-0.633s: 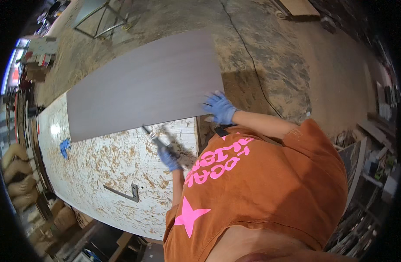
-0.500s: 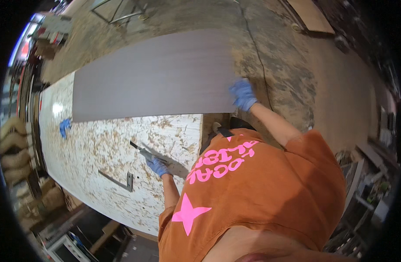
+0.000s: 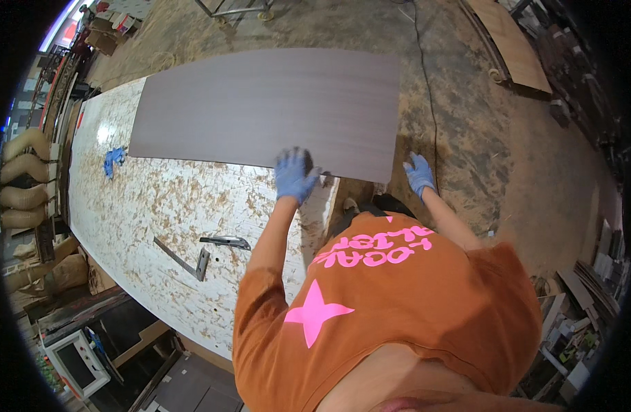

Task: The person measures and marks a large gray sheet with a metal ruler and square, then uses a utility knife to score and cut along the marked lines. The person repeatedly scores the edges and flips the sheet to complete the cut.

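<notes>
A large flat grey-brown panel (image 3: 260,103) lies over the far part of a worn white worktable (image 3: 157,206) and juts past its right end. My left hand (image 3: 295,177), in a blue glove, rests on the panel's near edge with its fingers spread. To the right of the panel, my gloved right hand (image 3: 420,176) is held apart from it, fingers extended and nothing in them. A utility knife (image 3: 226,242) lies on the table, closer to me than the panel. Beside it is a metal try square (image 3: 185,261).
A crumpled blue glove (image 3: 112,162) sits near the panel's left corner. Ribbed hoses (image 3: 26,172) line the far left. A black cord (image 3: 425,75) crosses the dusty floor behind the panel. Boards (image 3: 514,48) stand at the back right, and offcuts (image 3: 583,302) are piled at right.
My left hand has let go of the utility knife on the table and moved up to the panel's near edge. My right hand has come off the panel's right side. The view has shifted slightly.
</notes>
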`<action>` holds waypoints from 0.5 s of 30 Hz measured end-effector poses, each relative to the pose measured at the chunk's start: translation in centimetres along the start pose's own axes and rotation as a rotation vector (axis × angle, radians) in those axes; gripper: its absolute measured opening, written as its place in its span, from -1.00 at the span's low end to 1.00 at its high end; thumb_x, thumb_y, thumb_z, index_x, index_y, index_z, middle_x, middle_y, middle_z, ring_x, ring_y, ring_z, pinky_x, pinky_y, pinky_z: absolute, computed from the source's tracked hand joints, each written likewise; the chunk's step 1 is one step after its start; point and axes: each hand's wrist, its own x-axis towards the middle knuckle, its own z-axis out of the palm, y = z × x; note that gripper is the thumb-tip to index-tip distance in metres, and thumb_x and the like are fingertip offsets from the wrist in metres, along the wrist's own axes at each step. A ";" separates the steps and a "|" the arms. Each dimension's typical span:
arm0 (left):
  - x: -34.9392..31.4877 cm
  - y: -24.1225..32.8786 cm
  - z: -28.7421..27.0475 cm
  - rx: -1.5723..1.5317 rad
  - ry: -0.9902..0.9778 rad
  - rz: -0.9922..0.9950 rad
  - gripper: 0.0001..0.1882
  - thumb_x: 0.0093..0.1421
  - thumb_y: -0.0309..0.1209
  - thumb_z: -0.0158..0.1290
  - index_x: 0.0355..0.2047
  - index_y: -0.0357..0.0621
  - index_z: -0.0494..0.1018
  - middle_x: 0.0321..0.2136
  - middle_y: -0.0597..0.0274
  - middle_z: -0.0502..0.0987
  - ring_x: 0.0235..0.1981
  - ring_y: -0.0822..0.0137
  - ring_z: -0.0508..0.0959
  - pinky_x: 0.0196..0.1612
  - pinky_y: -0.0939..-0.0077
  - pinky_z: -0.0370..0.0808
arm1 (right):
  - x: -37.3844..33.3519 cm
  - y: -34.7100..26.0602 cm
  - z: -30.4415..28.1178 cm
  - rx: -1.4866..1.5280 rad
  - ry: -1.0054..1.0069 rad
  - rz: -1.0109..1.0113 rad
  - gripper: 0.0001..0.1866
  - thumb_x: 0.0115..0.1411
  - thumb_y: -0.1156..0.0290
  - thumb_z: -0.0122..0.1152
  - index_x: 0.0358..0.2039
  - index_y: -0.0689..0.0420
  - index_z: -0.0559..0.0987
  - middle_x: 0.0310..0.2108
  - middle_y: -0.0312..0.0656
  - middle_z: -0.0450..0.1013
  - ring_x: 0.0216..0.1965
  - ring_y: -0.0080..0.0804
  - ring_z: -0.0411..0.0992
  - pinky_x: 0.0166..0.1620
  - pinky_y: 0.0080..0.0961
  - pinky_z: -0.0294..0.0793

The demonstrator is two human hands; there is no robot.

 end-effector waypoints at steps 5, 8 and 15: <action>9.5 -1.9 0.2 0.150 0.104 -0.063 -0.05 0.11 0.29 -0.21 0.30 -0.19 0.05 0.33 -0.01 0.03 0.35 -0.04 -0.02 0.37 0.12 -0.17 | -1.7 3.7 -2.4 0.151 0.053 0.052 -0.39 0.28 0.05 0.02 0.27 0.03 0.26 0.31 -0.04 0.09 0.32 -0.11 0.04 0.33 -0.27 0.02; 12.4 -3.9 0.1 0.098 0.128 -0.182 -0.06 0.12 0.27 -0.21 0.30 -0.21 0.06 0.34 -0.05 -0.01 0.36 -0.07 -0.06 0.37 0.12 -0.20 | -1.6 9.8 -3.0 0.179 0.094 0.106 -0.39 0.27 0.06 0.03 0.25 0.09 0.28 0.28 -0.03 0.15 0.29 -0.09 0.11 0.32 -0.30 0.05; 5.9 8.1 3.5 0.058 0.078 -0.020 -0.04 0.07 0.22 -0.12 0.29 -0.27 0.04 0.33 -0.14 -0.02 0.36 -0.16 -0.11 0.37 0.05 -0.27 | -3.5 23.8 -4.2 0.001 -0.083 0.398 -0.48 0.24 0.10 0.00 0.10 0.19 0.42 0.13 0.03 0.34 0.19 -0.04 0.26 0.21 -0.29 0.21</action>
